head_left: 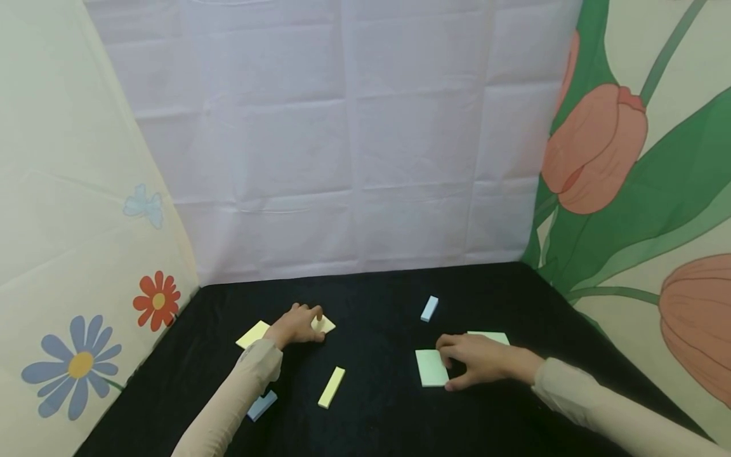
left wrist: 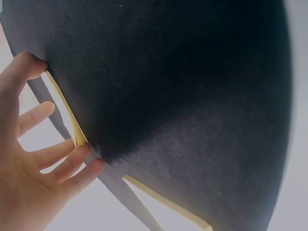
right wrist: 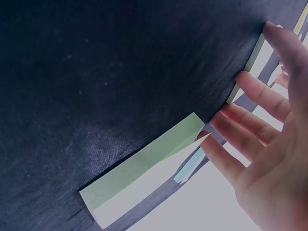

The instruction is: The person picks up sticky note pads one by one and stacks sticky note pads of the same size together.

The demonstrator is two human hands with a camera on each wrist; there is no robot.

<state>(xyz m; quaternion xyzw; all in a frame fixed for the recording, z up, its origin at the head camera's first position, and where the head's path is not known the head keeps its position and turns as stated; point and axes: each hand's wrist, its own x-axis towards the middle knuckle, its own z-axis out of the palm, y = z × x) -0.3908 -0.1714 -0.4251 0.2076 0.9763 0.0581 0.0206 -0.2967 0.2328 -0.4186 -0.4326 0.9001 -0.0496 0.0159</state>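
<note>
On the left of the black table, my left hand [head_left: 296, 325] grips a pale yellow sticky note pad [head_left: 325, 325]. Thumb and fingers sit at opposite ends of it, and its sheets [left wrist: 79, 138] fan out by the fingertips. Another yellow pad [head_left: 251, 334] lies just left of that hand, partly covered by it. Over on the right, my right hand [head_left: 480, 358] spans the edge of a pale green sticky note pad [head_left: 431, 369], thumb at the near corner and fingers at the far one. A second green pad [right wrist: 144, 159] lies behind this hand, its upper sheet lifted slightly.
A narrow yellow block [head_left: 331, 388] lies between the hands, toward the front. Near my left forearm is a blue block [head_left: 262, 406], partly hidden by the sleeve. A light blue block [head_left: 429, 308] lies farther back. White cloth [head_left: 354, 158] hangs behind the table [head_left: 371, 336].
</note>
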